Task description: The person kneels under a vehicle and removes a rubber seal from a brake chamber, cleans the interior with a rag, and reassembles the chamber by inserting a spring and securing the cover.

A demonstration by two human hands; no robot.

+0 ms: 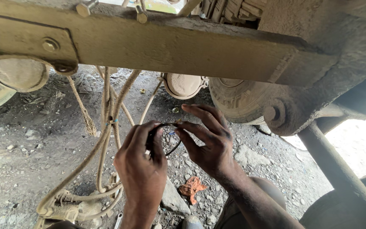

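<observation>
Under a dusty vehicle, both my hands meet in the middle of the view. My left hand [142, 163] and my right hand [206, 140] pinch a thin black rubber ring [172, 146] between fingers and thumbs, each on one side of it. The ring hangs in the air above the gravel ground. Just left of my hands dangle several mud-coated hoses and cables [111, 127].
A heavy tan frame beam [157, 44] crosses overhead. A tyre [234, 99] stands behind my hands and a steel rod [339, 169] slopes down at right. An orange rag [192, 188] and stones lie on the gravel. A round drum [20, 74] is at left.
</observation>
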